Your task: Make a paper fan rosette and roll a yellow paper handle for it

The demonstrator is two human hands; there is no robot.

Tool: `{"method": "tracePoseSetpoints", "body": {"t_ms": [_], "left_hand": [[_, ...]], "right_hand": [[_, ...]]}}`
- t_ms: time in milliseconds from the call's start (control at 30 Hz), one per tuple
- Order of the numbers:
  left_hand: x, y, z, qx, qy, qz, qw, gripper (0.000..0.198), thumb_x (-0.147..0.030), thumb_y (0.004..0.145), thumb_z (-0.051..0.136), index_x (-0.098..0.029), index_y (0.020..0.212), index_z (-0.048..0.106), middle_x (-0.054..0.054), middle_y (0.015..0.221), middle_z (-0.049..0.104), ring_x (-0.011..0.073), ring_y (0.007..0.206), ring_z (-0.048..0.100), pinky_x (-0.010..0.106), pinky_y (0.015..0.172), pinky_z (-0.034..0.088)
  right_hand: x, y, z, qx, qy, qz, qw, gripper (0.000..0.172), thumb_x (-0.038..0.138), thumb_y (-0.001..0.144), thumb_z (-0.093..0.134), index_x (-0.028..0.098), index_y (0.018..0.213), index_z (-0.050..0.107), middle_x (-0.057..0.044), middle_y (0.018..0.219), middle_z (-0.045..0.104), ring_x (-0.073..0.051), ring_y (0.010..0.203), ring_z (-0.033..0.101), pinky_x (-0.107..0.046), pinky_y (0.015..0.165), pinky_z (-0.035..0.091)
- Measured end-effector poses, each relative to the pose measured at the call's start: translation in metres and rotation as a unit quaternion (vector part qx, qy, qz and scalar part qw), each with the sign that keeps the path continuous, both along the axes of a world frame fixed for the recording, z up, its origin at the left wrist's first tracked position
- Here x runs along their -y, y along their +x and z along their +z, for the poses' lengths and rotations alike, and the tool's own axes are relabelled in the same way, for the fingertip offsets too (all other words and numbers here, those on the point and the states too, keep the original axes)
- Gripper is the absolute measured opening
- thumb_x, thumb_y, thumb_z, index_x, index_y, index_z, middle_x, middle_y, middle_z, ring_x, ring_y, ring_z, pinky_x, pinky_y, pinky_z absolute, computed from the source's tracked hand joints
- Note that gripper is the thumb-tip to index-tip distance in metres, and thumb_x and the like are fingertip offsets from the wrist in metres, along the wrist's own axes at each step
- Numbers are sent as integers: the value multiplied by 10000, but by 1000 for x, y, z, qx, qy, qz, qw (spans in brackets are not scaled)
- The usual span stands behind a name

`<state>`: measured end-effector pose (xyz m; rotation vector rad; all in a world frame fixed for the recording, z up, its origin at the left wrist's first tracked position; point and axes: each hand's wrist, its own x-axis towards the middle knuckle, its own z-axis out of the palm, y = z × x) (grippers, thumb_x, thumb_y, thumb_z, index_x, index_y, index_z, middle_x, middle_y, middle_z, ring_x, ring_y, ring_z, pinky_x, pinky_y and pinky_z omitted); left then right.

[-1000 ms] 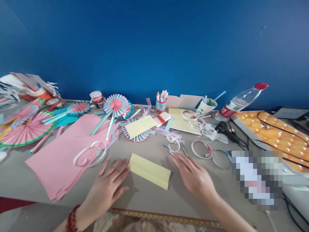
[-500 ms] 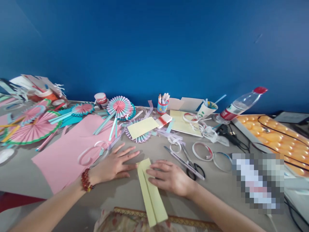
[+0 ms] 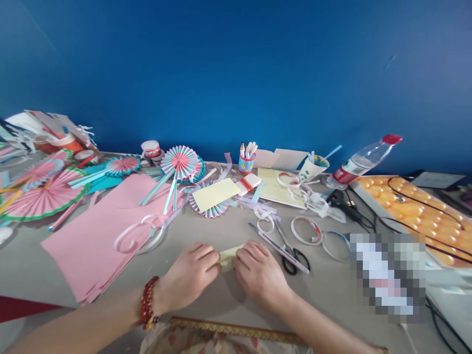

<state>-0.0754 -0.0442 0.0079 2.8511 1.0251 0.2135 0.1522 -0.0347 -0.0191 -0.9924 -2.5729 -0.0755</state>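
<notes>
A folded strip of pale yellow paper (image 3: 229,255) lies crosswise between my two hands, low over the front of the table. My left hand (image 3: 191,273), with a red bead bracelet at the wrist, is closed on the strip's left end. Curled fingers of my right hand (image 3: 260,273) grip its right end. Both ends are hidden under the fingers. Just right of my right hand lie black-handled scissors (image 3: 295,258) and a pale craft knife (image 3: 280,250).
Pink paper sheets (image 3: 84,246) lie at left, with pleated paper fans (image 3: 179,163) behind. A yellow paper piece (image 3: 216,194), tape rolls (image 3: 306,231), a pen cup (image 3: 247,162), a glue gun (image 3: 342,201) and a tilted bottle (image 3: 363,164) stand or lie farther back and right.
The yellow paper has turned from lengthwise to crosswise. My left hand, spread flat before, has closed on one end; my right hand has gone from resting on it to gripping the other.
</notes>
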Motion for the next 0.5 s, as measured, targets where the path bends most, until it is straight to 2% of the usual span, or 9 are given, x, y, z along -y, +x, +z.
{"method": "tracePoseSetpoints", "body": {"t_ms": [133, 267, 400, 500], "left_hand": [[-5, -20, -12, 19, 13, 26, 999, 180, -105, 948, 491, -201, 920, 640, 49, 1043, 625, 213, 979, 546, 377, 860, 458], [-3, -33, -19, 58, 9, 35, 998, 221, -118, 968, 469, -213, 1004, 666, 50, 1130, 643, 209, 1077, 554, 357, 908, 479], [-1, -33, -24, 126, -33, 68, 989, 211, -190, 993, 463, -213, 986, 672, 56, 1110, 665, 200, 1078, 576, 344, 918, 498], [-3, -33, -27, 163, -57, 89, 981, 212, -219, 999, 460, -204, 948, 665, 56, 1064, 664, 188, 999, 601, 340, 898, 500]], "right_hand": [[0, 15, -7, -27, -20, 34, 999, 151, 126, 914, 511, 196, 872, 639, -69, 966, 670, -209, 936, 576, -367, 884, 461], [2, 34, -12, -48, -54, 50, 996, 213, 149, 957, 462, 201, 971, 668, -81, 1012, 704, -196, 969, 614, -336, 828, 496], [4, 35, -9, -67, -99, 20, 993, 133, 232, 954, 556, 228, 983, 685, -69, 1018, 721, -196, 975, 638, -329, 830, 509], [5, 32, -5, -99, -136, 5, 986, 123, 244, 953, 565, 230, 963, 687, -65, 1014, 720, -192, 944, 643, -333, 827, 507]]}}
